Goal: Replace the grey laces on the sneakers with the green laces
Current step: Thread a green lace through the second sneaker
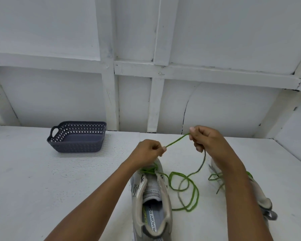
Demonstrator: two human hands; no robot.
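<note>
— Where do we find the lace just now?

— We see the thin green cord lace [176, 141] stretched in the air between the two hands, a little right of the middle of the frame. The left hand [147, 151] has its fingers curled in and pinches one end between thumb and fingertips. The right hand [208, 140], higher and further right, is curled as well and pinches the cord further along.

— And the rest of it?

— From the right hand a strand drops to the white table [59, 180] and lies in loose loops in the lower right. That hanging stretch is blurred and looks greyish, so we cannot tell its colour for certain. Green cord also crosses the front eyelets of the grey-and-white mesh sneaker [152, 199], which stands at the bottom centre just below the left hand, toe pointing up the frame.

— Do we see the other shoe?

— We do, partly. The second pale sneaker [263, 199] lies at the lower right, mostly behind the right forearm, with green lacing showing beside the wrist. A dark grey perforated plastic basket [78, 145] sits at centre left, near the white panelled wall [42, 93].
</note>
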